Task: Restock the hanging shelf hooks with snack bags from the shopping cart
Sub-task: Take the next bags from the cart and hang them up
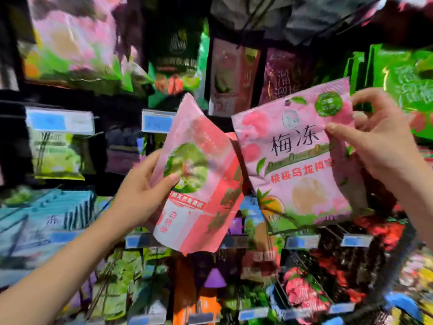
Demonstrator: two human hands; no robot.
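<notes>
Shelf wall (70, 95): It fills the whole view. Many snack bags hang on it in rows. Most look blurry.
Green bags (403, 83): They hang in a bunch at the top right, behind the right hand.
Peach bag (295, 160): This pink bag has a peach picture and big dark letters. It is up in the air in front of the shelf, right of the middle. It tilts a little, with its front to the camera.
Red-striped bag (199, 184): This pink bag has a green circle on it. It is in the air left of the middle and leans to the right. Its right edge meets the peach bag.
Right hand (379, 146): It pinches the right edge of the peach bag near the top. The thumb is on the front and the fingers curl behind.
Left hand (145, 186): It holds the red-striped bag by its left side. The thumb presses on the front and the fingers go behind.
Price tag (157, 124): A small blue tag on the shelf, just above the left hand.
</notes>
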